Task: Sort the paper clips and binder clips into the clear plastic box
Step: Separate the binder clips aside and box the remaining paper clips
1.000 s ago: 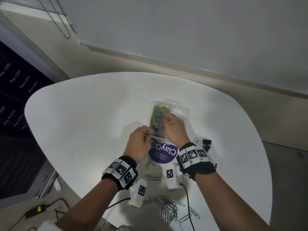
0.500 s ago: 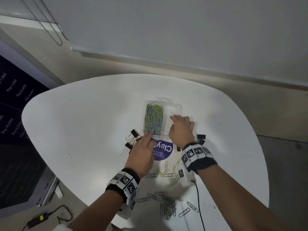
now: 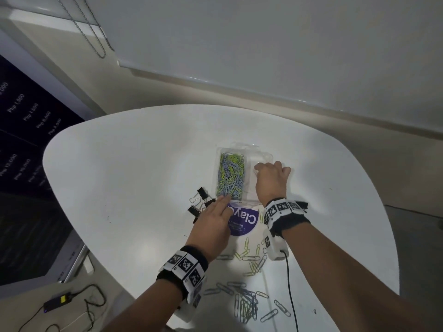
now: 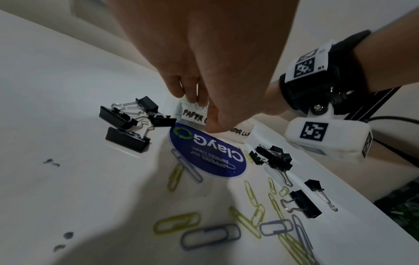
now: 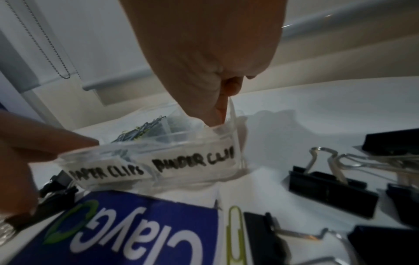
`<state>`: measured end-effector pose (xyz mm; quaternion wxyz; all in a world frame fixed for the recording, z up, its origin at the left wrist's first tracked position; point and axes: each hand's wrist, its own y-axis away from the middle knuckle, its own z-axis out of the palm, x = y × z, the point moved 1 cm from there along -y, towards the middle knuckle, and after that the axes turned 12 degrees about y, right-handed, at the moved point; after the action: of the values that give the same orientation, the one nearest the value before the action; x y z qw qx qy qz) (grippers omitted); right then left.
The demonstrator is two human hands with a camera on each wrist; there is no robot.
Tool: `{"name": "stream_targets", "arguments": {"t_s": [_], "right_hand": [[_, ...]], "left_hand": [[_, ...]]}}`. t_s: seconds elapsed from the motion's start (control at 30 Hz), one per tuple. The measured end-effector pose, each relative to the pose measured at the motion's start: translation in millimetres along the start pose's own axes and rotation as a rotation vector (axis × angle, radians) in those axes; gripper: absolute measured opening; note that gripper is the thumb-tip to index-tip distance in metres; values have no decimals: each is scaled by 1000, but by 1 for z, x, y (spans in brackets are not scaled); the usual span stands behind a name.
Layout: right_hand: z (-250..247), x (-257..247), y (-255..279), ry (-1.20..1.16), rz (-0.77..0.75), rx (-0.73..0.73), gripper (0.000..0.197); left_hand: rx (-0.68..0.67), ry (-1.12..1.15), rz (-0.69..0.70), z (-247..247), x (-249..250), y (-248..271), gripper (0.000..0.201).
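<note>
The clear plastic box [image 3: 260,155] sits mid-table, with handwritten labels on its near wall [image 5: 192,161]. Its left compartment is full of blue and green paper clips [image 3: 230,174]; I see nothing in the right one. My right hand [image 3: 271,180] grips the box's right wall, one finger [image 5: 223,105] inside it. Straight fingers of my left hand [image 3: 217,218] touch the near left rim [image 5: 95,148]. Black binder clips [image 3: 201,202] lie left of the box, and more [image 4: 273,157] lie at its right. Loose paper clips [image 3: 253,258] are scattered nearer me.
A round purple sticker [image 3: 245,220] lies flat on the white table [image 3: 134,178], just in front of the box. A second heap of paper clips [image 3: 245,305] lies by the near edge. A black cable [image 3: 288,283] runs from my right wrist. The floor holds a power adapter [image 3: 58,300].
My right hand left the paper clip compartment and took hold of the box's right side. My left hand drew back and straightened its fingers, uncovering the binder clips on the left.
</note>
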<state>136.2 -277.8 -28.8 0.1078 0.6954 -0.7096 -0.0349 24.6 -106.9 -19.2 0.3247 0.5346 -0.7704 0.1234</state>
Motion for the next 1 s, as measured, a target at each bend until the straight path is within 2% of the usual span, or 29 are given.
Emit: {"name": "stream_targets", "arguments": {"t_s": [0.17,0.3,0.4,0.5,0.63,0.77,0.9,1.0], "right_hand": [[-1,-2,3,-72,3,-30,51],[-13,-3,15,-349,88,133,41],[-22,-17,25,-543,1,198,36],[-21,-32,27,-524,-87,160,34],[-9,-30,32,-535,-64,64,29],[-5,-14,52,-486,-137,92,22],[6,-3,81,-323,-281,-8,28],[15,3,94,-396,-306,-46,31]], "left_hand": [[-20,-25,-8,-2,0,-2,40],[-31,-38,-13,-5,-1,-4,41],[-36,-38,-11,-6,1,-3,41],[-36,-26,-2,-6,1,-1,39],[-66,-23,5,-7,-1,0,33],[-78,-25,-7,-8,-2,-1,37],[-90,-23,3,-6,-3,0,37],[-78,-6,26,-6,-3,3,37]]}}
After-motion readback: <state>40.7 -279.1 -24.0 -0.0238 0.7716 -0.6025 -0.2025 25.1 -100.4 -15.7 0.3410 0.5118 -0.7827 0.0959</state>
